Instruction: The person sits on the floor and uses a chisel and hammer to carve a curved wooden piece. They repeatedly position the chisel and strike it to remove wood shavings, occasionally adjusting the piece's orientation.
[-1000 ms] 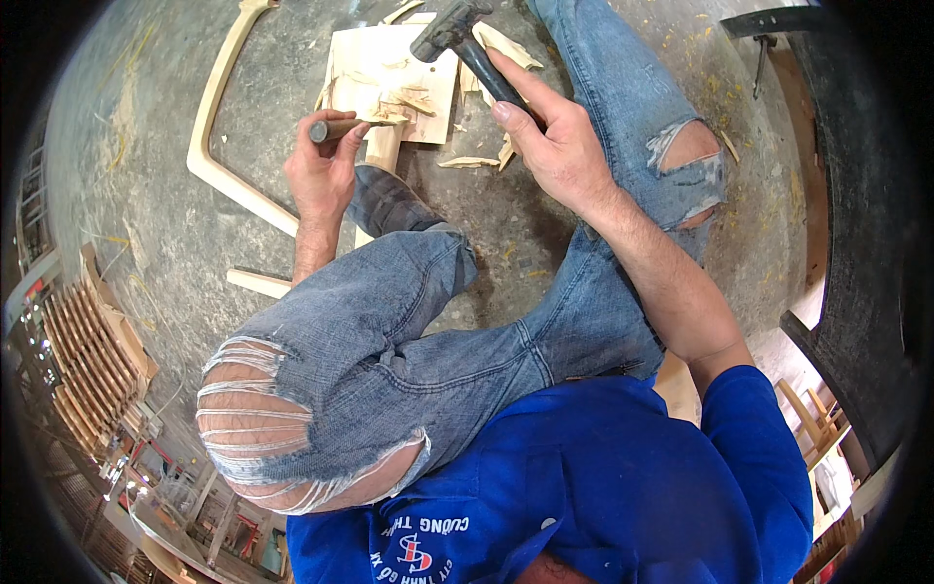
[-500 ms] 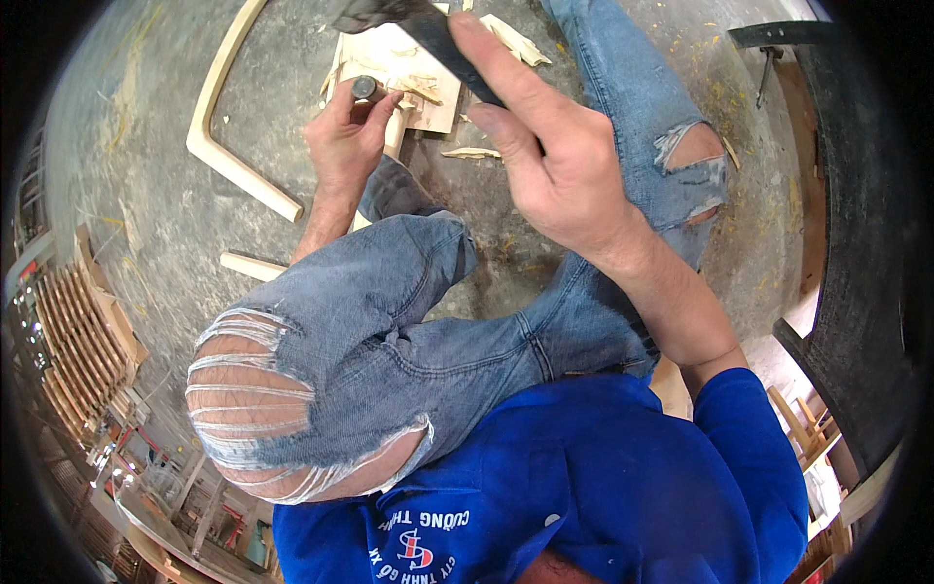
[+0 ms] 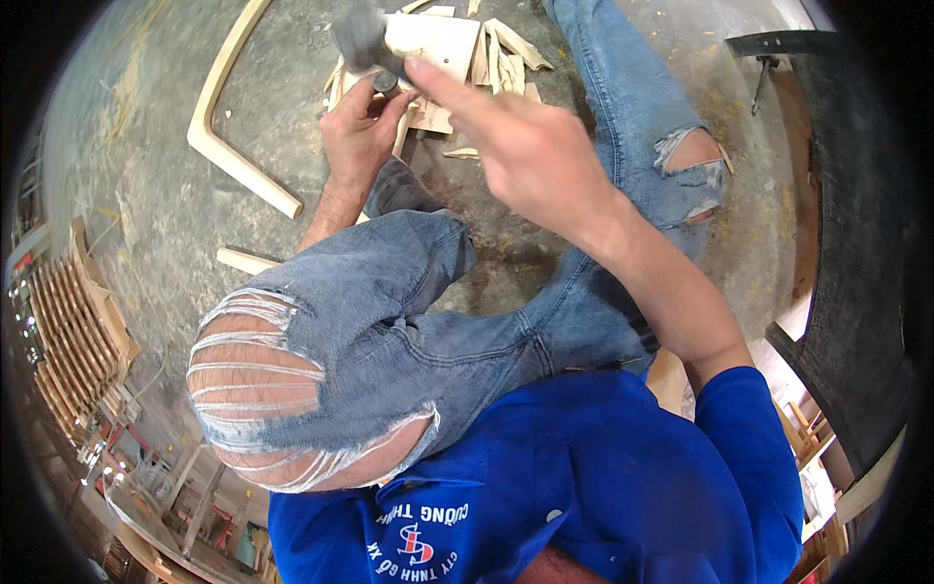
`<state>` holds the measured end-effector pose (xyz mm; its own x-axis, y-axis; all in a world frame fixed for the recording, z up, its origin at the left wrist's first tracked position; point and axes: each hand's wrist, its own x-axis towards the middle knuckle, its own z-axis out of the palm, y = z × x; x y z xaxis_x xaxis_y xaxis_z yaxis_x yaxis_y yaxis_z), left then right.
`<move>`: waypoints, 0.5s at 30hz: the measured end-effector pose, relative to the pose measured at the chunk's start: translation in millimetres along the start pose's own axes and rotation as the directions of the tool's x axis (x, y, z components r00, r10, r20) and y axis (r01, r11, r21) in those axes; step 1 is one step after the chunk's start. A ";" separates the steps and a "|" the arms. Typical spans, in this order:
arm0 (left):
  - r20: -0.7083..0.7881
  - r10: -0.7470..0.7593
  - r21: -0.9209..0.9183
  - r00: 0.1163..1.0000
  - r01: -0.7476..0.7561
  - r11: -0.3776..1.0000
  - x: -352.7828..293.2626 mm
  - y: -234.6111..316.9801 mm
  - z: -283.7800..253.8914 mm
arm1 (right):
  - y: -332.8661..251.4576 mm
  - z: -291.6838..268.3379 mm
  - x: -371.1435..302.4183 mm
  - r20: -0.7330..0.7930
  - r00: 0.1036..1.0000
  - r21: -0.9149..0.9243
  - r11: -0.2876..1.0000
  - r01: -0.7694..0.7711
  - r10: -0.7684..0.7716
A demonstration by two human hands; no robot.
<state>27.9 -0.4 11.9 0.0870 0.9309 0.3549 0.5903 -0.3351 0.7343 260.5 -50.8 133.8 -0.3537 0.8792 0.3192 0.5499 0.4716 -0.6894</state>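
Chisel (image 3: 386, 84) pinched in left hand (image 3: 353, 134), butt up, by near-left corner of board (image 3: 443, 44); hammer (image 3: 360, 43) gripped in right hand (image 3: 547, 164), head just beyond butt, contact unclear.

From the wearer's head, one wide fisheye looks steeply down, close over the blue shirt (image 3: 613, 457) and jeans (image 3: 360, 277), facing the left hand (image 3: 355, 138) and right hand (image 3: 538, 161) at the far side; rim bending probably distorts distances.

A bent piece of wood (image 3: 202, 127) lay on the grey floor (image 3: 126, 185) at the frame's upper left. Wooden slats (image 3: 76, 341) showed in a row near the left edge; a black panel (image 3: 866, 243) ran down the right side.
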 end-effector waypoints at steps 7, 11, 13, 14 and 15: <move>0.033 -0.034 0.027 0.999 0.033 0.999 -1.7 1.5 -5.1 | -21.3 -17.0 13.7 -0.424 0.888 0.137 0.957 0.257 -0.178; 0.025 0.002 0.121 1.000 -0.005 0.993 1.7 2.6 -4.6 | -0.9 10.1 -10.0 0.090 0.985 -0.014 0.990 -0.144 0.144; 0.029 0.021 0.065 0.999 -0.023 0.998 -2.7 -16.2 2.7 | 6.7 19.1 -14.0 0.171 0.960 -0.046 0.975 -0.216 0.221; 0.015 0.003 0.030 1.000 -0.003 1.000 -3.0 -15.6 4.4 | 2.0 15.5 -15.0 0.110 0.979 0.033 0.984 -0.178 0.173; 0.003 -0.017 -0.006 1.000 0.017 1.000 -4.3 -14.9 6.0 | 1.0 8.9 -10.2 0.033 0.993 0.095 0.989 -0.113 0.110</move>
<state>23.6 1.5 -4.0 0.0797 0.9368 0.3408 0.5871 -0.3204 0.7434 257.9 -59.9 124.1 -0.3152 0.9232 0.2198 0.5116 0.3604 -0.7800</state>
